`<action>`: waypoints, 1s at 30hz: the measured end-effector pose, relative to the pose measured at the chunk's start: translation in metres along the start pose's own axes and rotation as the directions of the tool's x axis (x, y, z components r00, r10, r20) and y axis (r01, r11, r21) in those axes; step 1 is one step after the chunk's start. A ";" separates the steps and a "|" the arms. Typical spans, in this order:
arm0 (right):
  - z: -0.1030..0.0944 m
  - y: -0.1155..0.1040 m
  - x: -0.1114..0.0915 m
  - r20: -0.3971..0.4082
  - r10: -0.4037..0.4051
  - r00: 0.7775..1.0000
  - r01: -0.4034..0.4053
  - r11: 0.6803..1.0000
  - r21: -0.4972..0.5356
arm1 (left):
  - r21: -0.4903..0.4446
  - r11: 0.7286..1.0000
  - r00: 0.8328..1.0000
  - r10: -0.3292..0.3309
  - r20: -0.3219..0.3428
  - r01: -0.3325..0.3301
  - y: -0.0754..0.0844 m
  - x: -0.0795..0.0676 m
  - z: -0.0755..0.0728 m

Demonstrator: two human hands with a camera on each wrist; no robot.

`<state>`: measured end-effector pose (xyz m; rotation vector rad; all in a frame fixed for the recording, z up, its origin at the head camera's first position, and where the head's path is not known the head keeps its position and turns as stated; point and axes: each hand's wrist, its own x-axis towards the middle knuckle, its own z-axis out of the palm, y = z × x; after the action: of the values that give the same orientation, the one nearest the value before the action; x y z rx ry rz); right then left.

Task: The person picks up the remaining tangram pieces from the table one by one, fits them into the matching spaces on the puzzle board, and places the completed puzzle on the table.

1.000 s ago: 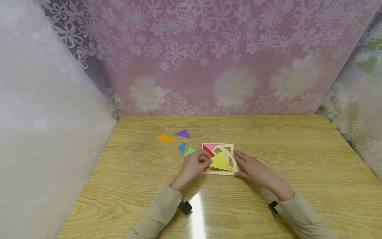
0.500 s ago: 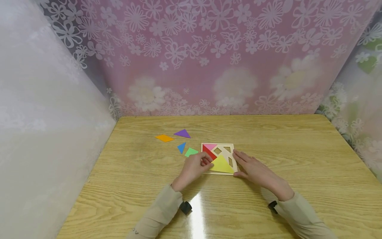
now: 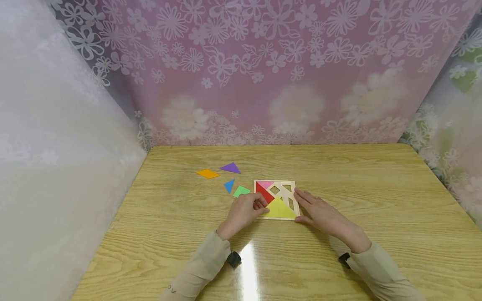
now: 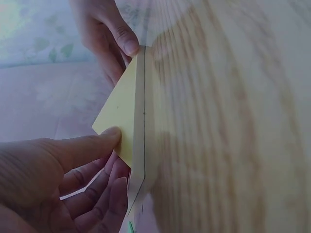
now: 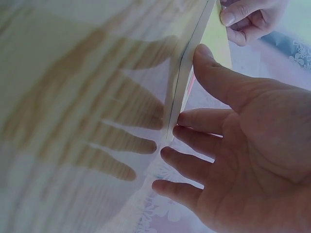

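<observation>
A pale wooden tangram board (image 3: 284,196) lies flat on the table, with a red triangle (image 3: 264,193) and a pink triangle (image 3: 265,184) set in its left side. Over its near side is a large yellow triangle (image 3: 279,207). My left hand (image 3: 244,212) holds this piece's left corner; in the left wrist view its thumb presses on the yellow face, with the other fingers curled at the edge. At the board's right edge, my right hand (image 3: 324,213) rests with straight fingers and thumb touching the rim, as the right wrist view shows too.
Left of the board lie a green piece (image 3: 241,191), a blue triangle (image 3: 229,185), a purple triangle (image 3: 231,168) and an orange parallelogram (image 3: 208,173). Several cut-outs show in the board's right half. A floral curtain (image 3: 241,104) hangs behind the wooden table (image 3: 357,175).
The yellow triangle has turned and come down toward the board's near edge, uncovering more of the red triangle. My left hand moved slightly with it; the right stayed in place.
</observation>
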<state>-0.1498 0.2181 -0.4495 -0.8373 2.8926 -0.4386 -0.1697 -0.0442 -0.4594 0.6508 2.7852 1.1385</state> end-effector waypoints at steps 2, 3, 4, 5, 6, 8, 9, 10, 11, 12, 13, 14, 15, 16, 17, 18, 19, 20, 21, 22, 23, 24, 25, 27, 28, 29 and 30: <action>0.000 0.001 0.000 -0.005 -0.004 1.000 0.004 1.000 0.005 | -0.002 1.000 1.000 0.009 -0.001 -0.009 -0.001 0.000 0.000; 0.000 0.001 -0.001 -0.007 -0.005 1.000 0.005 1.000 0.006 | -0.004 1.000 1.000 0.012 -0.001 -0.012 -0.001 0.001 0.001; 0.000 0.001 -0.001 -0.010 -0.007 1.000 0.007 1.000 0.007 | -0.007 1.000 1.000 0.012 0.000 -0.012 -0.002 0.001 0.001; 0.000 0.001 -0.001 -0.011 -0.008 1.000 0.008 1.000 0.009 | -0.009 1.000 1.000 0.009 0.002 -0.009 -0.001 0.001 0.000; 0.000 0.001 -0.001 -0.010 -0.008 1.000 0.008 1.000 0.011 | -0.007 1.000 1.000 0.010 0.005 -0.010 -0.001 0.001 0.000; 0.000 0.001 -0.001 -0.011 -0.009 1.000 0.010 1.000 0.011 | 0.001 1.000 1.000 0.010 0.011 -0.010 0.000 0.002 -0.001; 0.000 0.001 -0.001 -0.011 -0.011 1.000 0.011 1.000 0.011 | 0.006 1.000 1.000 0.008 0.015 -0.008 0.000 0.002 -0.001; 0.000 0.001 -0.001 -0.012 -0.012 1.000 0.012 1.000 0.011 | 0.010 1.000 1.000 0.007 0.019 -0.007 0.000 0.002 -0.001; 0.000 0.001 -0.001 -0.011 -0.013 1.000 0.013 1.000 0.010 | 0.018 1.000 1.000 0.008 0.021 -0.009 0.000 0.002 -0.001; 0.000 0.001 -0.001 -0.012 -0.013 1.000 0.013 1.000 0.009 | 0.025 1.000 1.000 0.009 0.024 -0.010 0.001 0.002 -0.001; 0.000 0.001 -0.001 -0.012 -0.014 1.000 0.014 1.000 0.008 | 0.030 1.000 1.000 0.007 0.027 -0.008 0.001 0.002 -0.001; 0.000 0.001 -0.001 -0.012 -0.015 1.000 0.015 1.000 0.008 | 0.036 0.999 1.000 0.005 0.030 -0.006 0.001 0.003 -0.001; 0.000 0.001 -0.001 -0.012 -0.014 1.000 0.015 1.000 0.008 | 0.041 0.999 0.999 0.005 0.032 -0.006 0.001 0.003 -0.001; 0.000 0.001 -0.001 -0.011 -0.014 1.000 0.014 1.000 0.007 | 0.044 0.999 0.999 0.004 0.034 -0.005 0.001 0.003 -0.001; 0.000 0.001 -0.001 -0.010 -0.013 1.000 0.013 1.000 0.006 | 0.047 0.999 0.999 0.003 0.036 -0.005 0.000 0.004 0.000; 0.000 0.001 -0.001 -0.009 -0.013 1.000 0.013 1.000 0.007 | 0.047 0.999 0.999 0.000 0.039 -0.002 0.000 0.004 0.000; 0.000 0.001 -0.001 -0.007 -0.012 1.000 0.013 1.000 0.006 | 0.047 0.999 0.999 -0.002 0.040 0.000 0.000 0.004 0.000; 0.000 0.001 -0.001 -0.006 -0.012 1.000 0.012 1.000 0.006 | 0.047 0.999 0.999 -0.003 0.041 0.001 0.000 0.004 0.001; 0.000 0.001 -0.001 -0.005 -0.011 1.000 0.011 1.000 0.005 | 0.047 0.999 0.999 -0.005 0.042 0.003 0.000 0.004 0.001; 0.000 0.001 -0.001 -0.004 -0.011 1.000 0.011 1.000 0.004 | 0.045 0.999 0.999 -0.005 0.042 0.003 0.000 0.004 0.001; 0.000 0.001 -0.001 -0.003 -0.011 1.000 0.011 1.000 0.003 | 0.047 0.999 0.999 -0.003 0.041 0.001 0.000 0.004 0.001; -0.001 0.001 -0.001 -0.004 -0.012 1.000 0.012 1.000 0.002 | 0.047 0.999 0.999 -0.001 0.040 -0.001 0.000 0.004 0.001; -0.001 0.001 0.000 -0.004 -0.012 1.000 0.012 1.000 0.002 | 0.047 0.999 0.999 0.000 0.040 -0.002 0.000 0.004 0.001; -0.001 0.001 -0.001 -0.005 -0.014 1.000 0.014 1.000 0.004 | 0.058 0.998 0.999 0.004 0.039 -0.007 0.001 0.003 0.002; -0.001 0.001 -0.001 -0.005 -0.015 1.000 0.015 1.000 0.006 | 0.070 0.998 0.999 0.009 0.040 -0.012 0.001 0.003 0.002; -0.001 0.001 -0.001 -0.006 -0.017 1.000 0.017 1.000 0.007 | 0.092 0.996 0.999 0.017 0.043 -0.021 0.002 0.003 0.002; 0.000 0.001 -0.001 -0.007 -0.018 1.000 0.018 1.000 0.008 | 0.120 0.992 0.999 0.029 0.045 -0.035 0.003 0.002 0.003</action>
<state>-0.1497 0.2199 -0.4495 -0.8636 2.8896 -0.4558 -0.1701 -0.0395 -0.4591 0.7242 2.8337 0.9550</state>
